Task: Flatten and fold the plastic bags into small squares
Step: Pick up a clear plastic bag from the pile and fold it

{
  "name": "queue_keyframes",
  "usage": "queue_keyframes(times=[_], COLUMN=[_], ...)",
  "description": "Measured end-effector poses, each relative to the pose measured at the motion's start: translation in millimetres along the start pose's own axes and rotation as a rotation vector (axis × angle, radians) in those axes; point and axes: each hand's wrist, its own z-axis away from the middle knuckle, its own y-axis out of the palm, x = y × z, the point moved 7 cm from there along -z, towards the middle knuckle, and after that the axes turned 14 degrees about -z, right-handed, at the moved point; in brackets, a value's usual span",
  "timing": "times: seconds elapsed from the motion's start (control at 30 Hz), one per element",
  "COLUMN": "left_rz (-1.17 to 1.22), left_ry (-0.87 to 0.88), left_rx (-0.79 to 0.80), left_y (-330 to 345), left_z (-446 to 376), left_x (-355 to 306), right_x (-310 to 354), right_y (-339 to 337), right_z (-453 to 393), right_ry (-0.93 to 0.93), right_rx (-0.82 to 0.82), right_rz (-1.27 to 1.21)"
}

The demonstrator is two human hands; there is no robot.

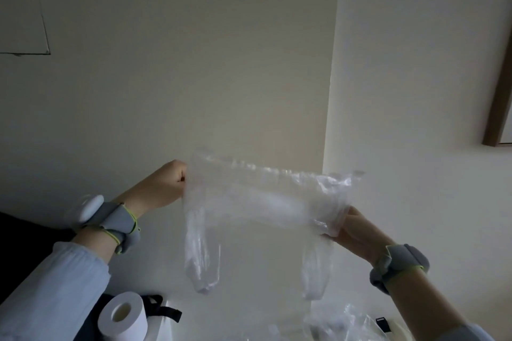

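While raised, hands [163, 188] gripping bag [263, 202].

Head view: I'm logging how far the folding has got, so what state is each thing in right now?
Plastic bag: held up in the air, stretched between both hands, unfolded, handles hanging down.
Left hand: grips the bag's left edge.
Right hand: grips the bag's right edge.
Other plastic bags: crumpled heap at the bottom, not folded.
Paper roll: lying idle at the bottom left.
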Motion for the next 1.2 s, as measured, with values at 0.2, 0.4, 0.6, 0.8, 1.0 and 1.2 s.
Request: queue_keyframes(times=[0.2,0.4,0.6,0.8,1.0,1.2], left_rz=[0.636,1.142,1.012,0.776,0.815,0.793], left_ry=[-0.005,0.124,-0.199,-0.186,-0.074,-0.066], left_rx=[0.031,0.139,0.067,0.139,-0.055,-0.181], left_y=[8,10,17,29,16,11], left_z=[11,21,18,13,4,-1], left_x=[2,-6,8,18,17,9], right_x=[29,59,62,51,47,33], right_y=[6,15,21,36,34,42], right_z=[5,-4,-4,-1,3,-3], right_ry=[-0.194,-0.275,-0.326,-0.262,-0.171,-0.097], right_rx=[-0.066,-0.168,-0.063,0.071,0.044,0.104], right_rz=[0.009,0.286,0.322,0.006,-0.053,0.089])
